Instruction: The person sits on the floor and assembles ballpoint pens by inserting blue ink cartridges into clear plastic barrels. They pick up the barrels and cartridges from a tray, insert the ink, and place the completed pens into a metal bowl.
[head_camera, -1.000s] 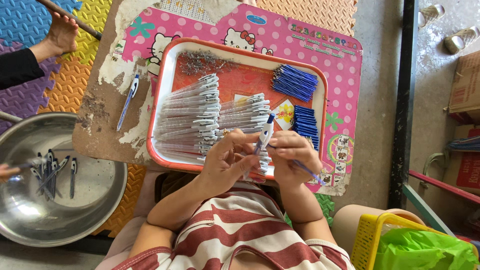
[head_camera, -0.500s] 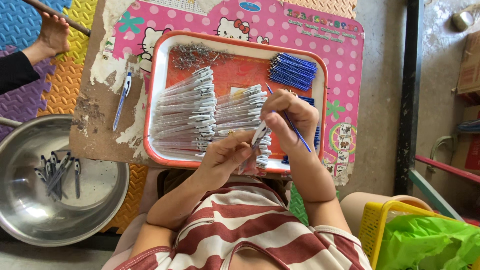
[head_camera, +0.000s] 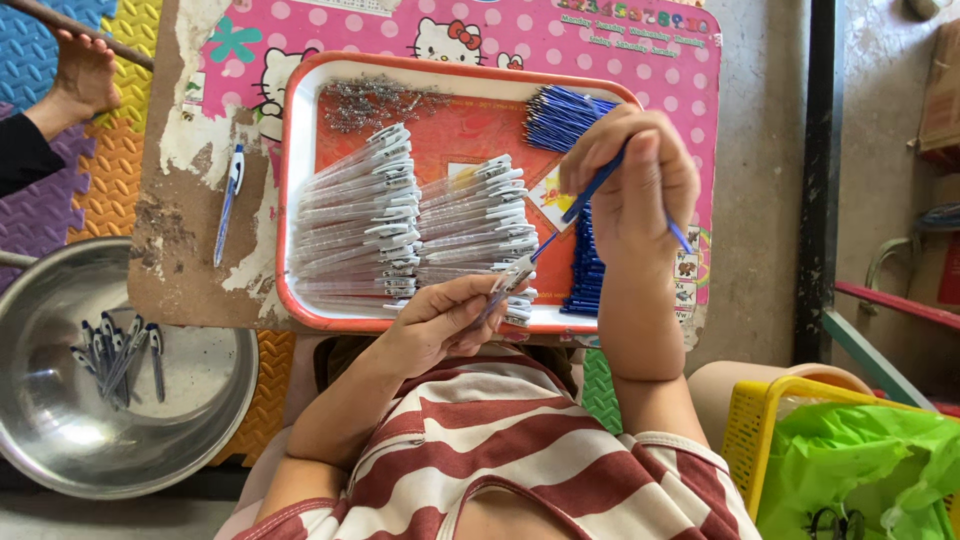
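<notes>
1. Hands of the person wearing the camera meet over the lower middle of the frame, above an orange tray (head_camera: 300, 180) that lies on a pink dotted board (head_camera: 700, 120).
2. Left hand (head_camera: 440, 325) sits at the tray's lower edge; its grip is closed around a clear pen barrel (head_camera: 508, 282) with a white tip, which points up and to the right.
3. Right hand (head_camera: 640, 185) is raised higher, at centre right of the frame; its grip pinches a thin blue refill (head_camera: 590, 192) between fingers and thumb, and a second blue refill (head_camera: 680, 237) sticks out from the lower right side of the same hand.
4. A thin blue line runs from the barrel's tip up towards the right hand; whether it is the same refill that the fingers pinch cannot be told.
5. Inside the tray, two rows of clear pen barrels (head_camera: 400, 225) lie side by side in the left and middle part, a heap of small metal springs (head_camera: 375, 100) sits at the top, and bundles of blue refills (head_camera: 560, 115) lie at the right, partly behind the right hand.
6. One assembled pen (head_camera: 230, 200) lies on the worn board left of the tray.
7. A steel bowl (head_camera: 60, 440) in the lower left of the frame holds several finished pens (head_camera: 115, 355).
8. Another person's hand (head_camera: 85, 75) rests on foam floor mats (head_camera: 90, 190) in the upper left corner.
9. A yellow basket (head_camera: 750, 430) with a green bag (head_camera: 860, 460) stands in the lower right.
</notes>
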